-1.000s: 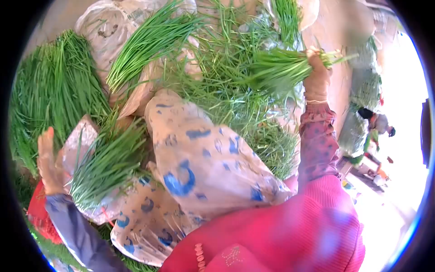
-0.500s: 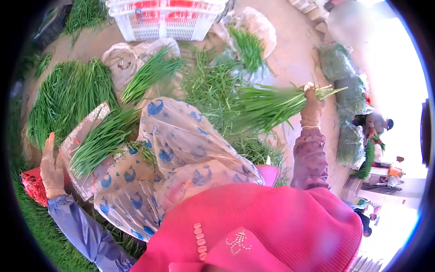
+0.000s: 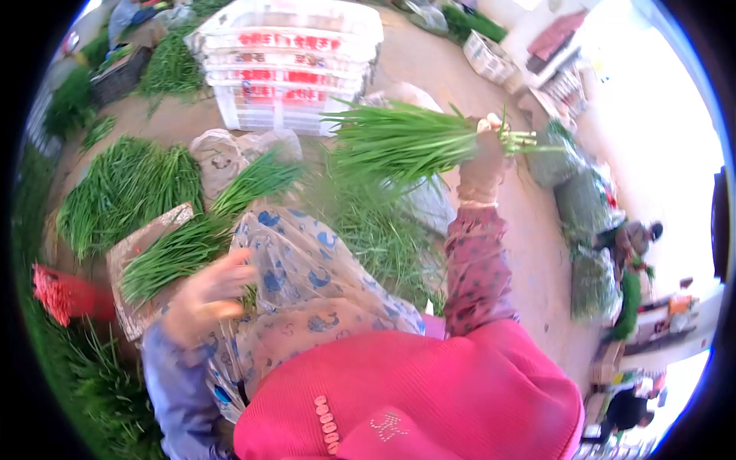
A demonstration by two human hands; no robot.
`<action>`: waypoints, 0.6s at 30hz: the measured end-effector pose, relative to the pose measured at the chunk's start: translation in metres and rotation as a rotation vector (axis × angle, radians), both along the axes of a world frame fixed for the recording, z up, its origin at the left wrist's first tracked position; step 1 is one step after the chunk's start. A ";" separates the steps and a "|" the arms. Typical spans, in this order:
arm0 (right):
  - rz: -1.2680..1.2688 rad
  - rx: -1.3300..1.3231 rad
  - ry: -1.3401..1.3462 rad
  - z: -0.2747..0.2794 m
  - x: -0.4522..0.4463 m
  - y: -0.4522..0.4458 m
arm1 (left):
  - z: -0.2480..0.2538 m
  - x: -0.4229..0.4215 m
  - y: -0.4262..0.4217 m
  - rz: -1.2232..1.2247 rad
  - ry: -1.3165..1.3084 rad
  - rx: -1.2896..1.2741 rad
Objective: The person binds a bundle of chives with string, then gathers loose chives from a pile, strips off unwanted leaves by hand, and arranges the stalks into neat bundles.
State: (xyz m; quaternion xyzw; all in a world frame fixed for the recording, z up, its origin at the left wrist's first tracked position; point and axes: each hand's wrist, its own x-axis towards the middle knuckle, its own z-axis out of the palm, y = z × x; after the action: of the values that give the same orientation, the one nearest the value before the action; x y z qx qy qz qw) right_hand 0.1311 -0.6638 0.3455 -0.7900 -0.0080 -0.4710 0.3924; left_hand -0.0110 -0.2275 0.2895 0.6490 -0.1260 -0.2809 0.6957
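Observation:
My right hand (image 3: 483,167), in a light glove, grips a bunch of garlic chives (image 3: 414,144) near the pale stem ends and holds it up in front of me. The leaves point left, the cut stems right. My left hand (image 3: 205,297), also gloved and slightly smeared by motion, is over my lap with its fingers apart and nothing visible in it. Beside it, a loose pile of chives (image 3: 172,257) lies on a board (image 3: 126,264). A plastic apron with blue whale prints (image 3: 299,268) covers my knees.
Stacked white crates (image 3: 287,77) stand ahead. A large chive heap (image 3: 126,192) lies left, and loose leaves (image 3: 376,238) cover the floor before me. A red bundle of ties (image 3: 57,295) is at far left. Bagged greens (image 3: 586,207) and a person (image 3: 632,238) are at right.
My right hand has moved up and left with the chives. My left hand has swung right from the board's outer side to over my lap. The view has tilted up.

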 end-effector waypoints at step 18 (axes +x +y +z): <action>1.300 0.097 -0.171 -0.077 -0.023 0.117 | -0.063 0.129 -0.170 0.526 0.324 -1.056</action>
State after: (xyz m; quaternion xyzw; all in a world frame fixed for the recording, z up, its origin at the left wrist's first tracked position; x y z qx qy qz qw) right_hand 0.1079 -0.5471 0.2688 -0.5653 -0.4936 -0.1989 0.6303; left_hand 0.1179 -0.3979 0.2267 0.1749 0.0234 -0.0945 0.9798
